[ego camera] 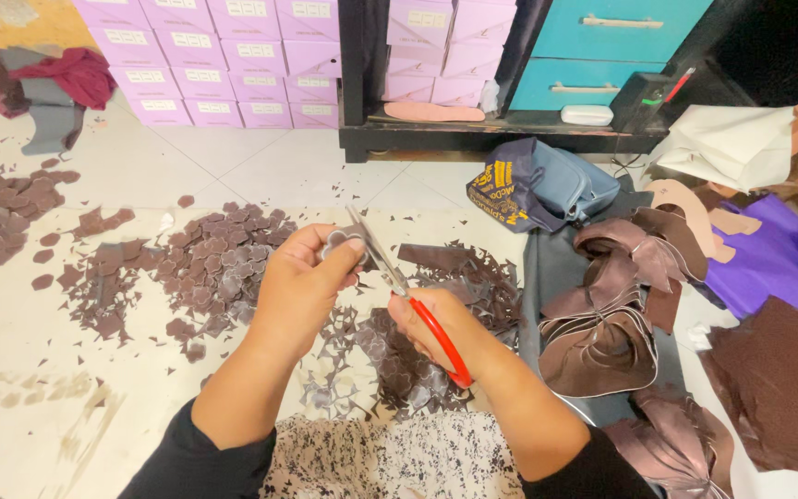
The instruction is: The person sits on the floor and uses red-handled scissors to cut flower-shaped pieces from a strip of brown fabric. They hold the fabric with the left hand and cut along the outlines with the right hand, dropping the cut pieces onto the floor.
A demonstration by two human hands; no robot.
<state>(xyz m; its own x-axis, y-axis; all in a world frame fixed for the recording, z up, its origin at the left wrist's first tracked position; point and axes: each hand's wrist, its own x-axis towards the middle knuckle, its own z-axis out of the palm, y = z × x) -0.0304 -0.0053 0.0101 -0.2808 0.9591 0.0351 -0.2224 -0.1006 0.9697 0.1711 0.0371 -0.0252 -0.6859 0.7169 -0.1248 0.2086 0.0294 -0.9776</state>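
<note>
My left hand (299, 282) pinches a small brown leather cutout (342, 242) between thumb and fingers. My right hand (438, 328) grips red-handled scissors (404, 286), whose metal blades point up and left, touching the cutout's edge. Below the hands, brown offcut scraps (399, 370) lie on the tiled floor. A pile of finished brown cutouts (223, 259) sits just left of my left hand.
Curled brown leather strips (607, 314) lie on grey cloth to the right, with purple sheet (768, 263) and dark brown material (778, 388) beyond. Stacked lilac boxes (223, 65), a black shelf (501, 134), a blue bag (547, 189) and teal drawers (602, 46) stand at the back.
</note>
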